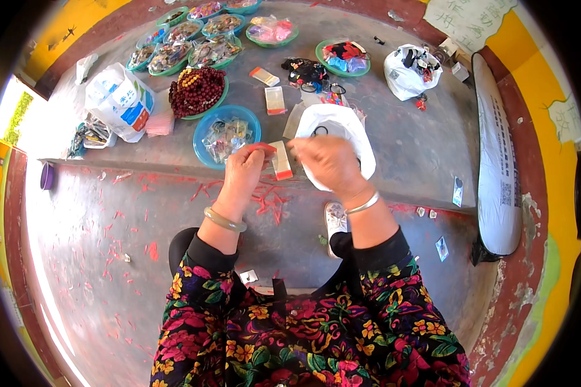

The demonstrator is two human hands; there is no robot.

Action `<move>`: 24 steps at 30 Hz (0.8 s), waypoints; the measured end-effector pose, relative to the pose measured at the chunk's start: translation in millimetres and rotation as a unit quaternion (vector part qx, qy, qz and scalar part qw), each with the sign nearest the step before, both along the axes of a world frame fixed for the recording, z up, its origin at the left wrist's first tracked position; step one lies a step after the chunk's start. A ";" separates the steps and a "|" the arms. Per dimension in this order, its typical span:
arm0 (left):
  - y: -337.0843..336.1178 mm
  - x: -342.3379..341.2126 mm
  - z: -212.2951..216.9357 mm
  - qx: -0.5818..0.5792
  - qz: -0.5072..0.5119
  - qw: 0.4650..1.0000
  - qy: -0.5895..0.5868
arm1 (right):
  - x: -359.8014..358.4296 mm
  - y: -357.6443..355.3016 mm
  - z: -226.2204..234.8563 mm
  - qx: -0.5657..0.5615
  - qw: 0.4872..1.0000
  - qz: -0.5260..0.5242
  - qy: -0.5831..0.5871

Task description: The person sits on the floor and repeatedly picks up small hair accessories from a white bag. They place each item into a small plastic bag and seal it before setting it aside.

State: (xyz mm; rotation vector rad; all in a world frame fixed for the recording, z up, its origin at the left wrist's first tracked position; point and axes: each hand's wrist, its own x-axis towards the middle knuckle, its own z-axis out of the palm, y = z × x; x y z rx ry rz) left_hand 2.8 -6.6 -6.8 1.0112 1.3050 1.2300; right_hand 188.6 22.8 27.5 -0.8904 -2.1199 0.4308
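- my left hand (242, 169) is closed in a pinch, thumb and fingertips holding the red-edged top of a small clear plastic packet with a red strip (279, 159).
- the packet sits between my two hands, above the edge of the grey concrete step (407, 161); its long axis runs roughly up and down in view, top leaning slightly left, lower orange-red end pointing toward me.
- my right hand (328, 162) is curled loosely, fingertips meeting the packet's right edge; i cannot tell whether it truly grips it.
- what is inside the packet is too small to make out.
- my right hand covers part of the white plastic bag (332, 122) lying behind it.
- just beyond my left hand is a round blue plastic bowl of clear packets (226, 135); beside that, a green bowl of dark red beads (198, 91).
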 end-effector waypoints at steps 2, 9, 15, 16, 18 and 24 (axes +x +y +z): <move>-0.6 -2.1 3.6 0.000 0.008 1.000 -0.001 | 18.2 13.1 2.3 -0.210 0.968 -0.075 0.118; 1.0 -9.2 -3.8 -0.033 -0.053 0.998 0.010 | 67.5 73.2 -68.4 -0.351 0.925 -0.140 0.029; 1.4 -4.9 0.4 -0.021 -0.058 0.998 0.024 | 88.3 91.2 -159.4 -0.371 0.905 -0.131 -0.163; 1.9 -3.8 -0.3 -0.011 -0.053 0.998 0.025 | 91.3 92.7 -174.4 -0.388 0.892 -0.128 -0.194; 3.7 -3.9 -3.6 0.001 -0.049 0.998 0.034 | 87.7 89.6 -191.9 -0.360 0.885 -0.107 -0.275; 3.2 -2.4 4.6 -0.042 -0.081 0.993 0.080 | 72.0 87.1 -229.8 -0.317 0.891 -0.160 -0.283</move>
